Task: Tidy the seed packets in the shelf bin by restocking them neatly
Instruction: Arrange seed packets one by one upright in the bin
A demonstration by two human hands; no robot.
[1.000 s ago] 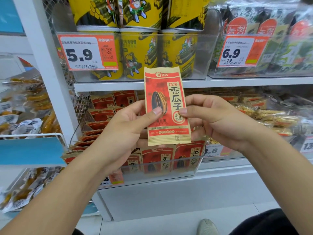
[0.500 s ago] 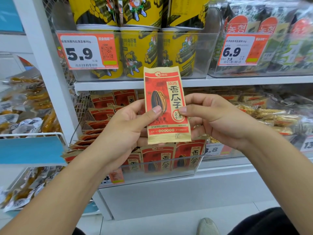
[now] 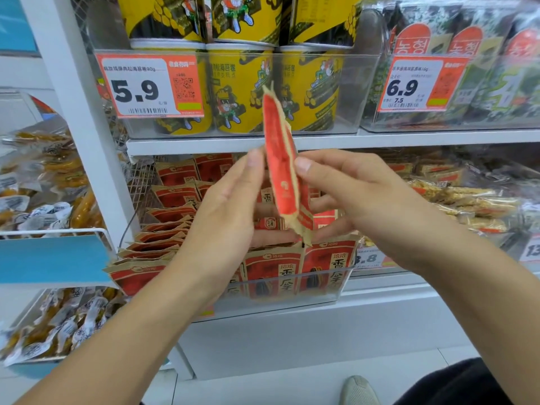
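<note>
A red and tan seed packet (image 3: 280,168) stands upright in the air, turned almost edge-on to me and blurred. My right hand (image 3: 359,197) pinches it between thumb and fingers on its right side. My left hand (image 3: 225,217) is beside it with the thumb tip near the packet's left face; whether it touches is unclear. Below and behind the hands stands the clear shelf bin (image 3: 327,287), holding several matching red seed packets (image 3: 274,273) upright at the front and others leaning in a slanted row (image 3: 163,238) on the left.
Yellow snack tubs (image 3: 242,92) fill a clear bin on the shelf above, beside seaweed packs (image 3: 496,83). Price tags read 5.9 (image 3: 146,86) and 6.9 (image 3: 418,83). Wrapped snacks sit in a rack at left (image 3: 49,182) and in bags at right (image 3: 467,200). A shoe (image 3: 359,390) shows below.
The packet has turned from facing me flat to nearly edge-on. My left thumb has come off its front face, while my right hand still holds it.
</note>
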